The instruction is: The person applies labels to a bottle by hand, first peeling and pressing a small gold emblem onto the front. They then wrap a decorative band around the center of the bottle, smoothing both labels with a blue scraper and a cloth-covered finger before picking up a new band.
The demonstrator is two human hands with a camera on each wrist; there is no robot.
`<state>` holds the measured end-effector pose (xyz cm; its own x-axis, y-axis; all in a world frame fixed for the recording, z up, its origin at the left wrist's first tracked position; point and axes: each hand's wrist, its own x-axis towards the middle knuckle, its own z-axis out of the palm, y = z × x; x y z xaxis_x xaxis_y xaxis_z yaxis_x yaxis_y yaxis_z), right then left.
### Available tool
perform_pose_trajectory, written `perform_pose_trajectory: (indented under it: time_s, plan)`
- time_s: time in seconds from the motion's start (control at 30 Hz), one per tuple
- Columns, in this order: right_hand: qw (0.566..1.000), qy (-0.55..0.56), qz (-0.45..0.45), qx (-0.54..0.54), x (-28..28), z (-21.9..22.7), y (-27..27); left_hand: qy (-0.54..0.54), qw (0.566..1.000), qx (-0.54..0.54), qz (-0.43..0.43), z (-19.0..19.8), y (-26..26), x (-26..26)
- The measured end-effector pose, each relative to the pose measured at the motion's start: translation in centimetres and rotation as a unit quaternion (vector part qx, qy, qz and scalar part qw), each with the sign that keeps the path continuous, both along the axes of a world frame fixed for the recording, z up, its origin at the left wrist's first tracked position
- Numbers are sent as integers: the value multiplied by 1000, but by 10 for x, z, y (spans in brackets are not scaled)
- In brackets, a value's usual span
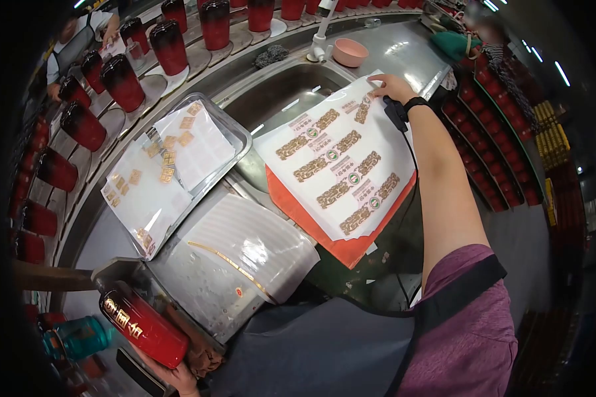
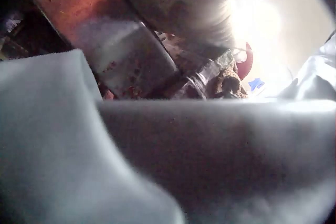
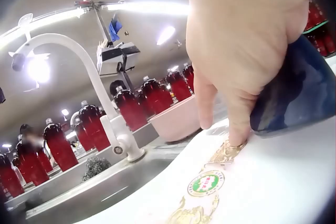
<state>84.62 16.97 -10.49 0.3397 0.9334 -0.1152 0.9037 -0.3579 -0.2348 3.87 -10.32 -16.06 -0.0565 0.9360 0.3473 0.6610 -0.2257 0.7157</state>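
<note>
A red bottle (image 1: 142,324) with a dark neck and gold characters lies tilted at the lower left. My left hand (image 1: 173,378) grips it near its base, most of the fingers hidden beneath; in the left wrist view fabric covers much of the scene. Far out to the right, my right hand (image 1: 394,87) is over the top corner of a white label sheet (image 1: 278,185). In the right wrist view a fingertip presses the end of a gold label (image 3: 226,153) with a green round emblem (image 3: 206,183); another finger (image 3: 206,109) stands apart.
Under the sheet is an orange board (image 1: 354,251), beside a sink (image 1: 271,99) with a white faucet (image 1: 319,46). A metal tray (image 1: 242,132) holds papers with small gold stickers. Red bottles (image 1: 169,46) line the conveyor behind; a pink bowl (image 1: 349,53) stands near the faucet.
</note>
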Motion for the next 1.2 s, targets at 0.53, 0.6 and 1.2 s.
perform_pose_trajectory:
  time_s: [0.53,0.6,1.2]
  plan:
    - [985,-24,168,-10,-10,-13,56,15,1000,18,-5,-7,-2,-5]
    - [986,-29,166,-19,-18,-6,57,19,1000,21,-3,-8,-3,-6]
    - [730,-228,606,218,-383,125,-85,87,984,52,-146,140,40,66]
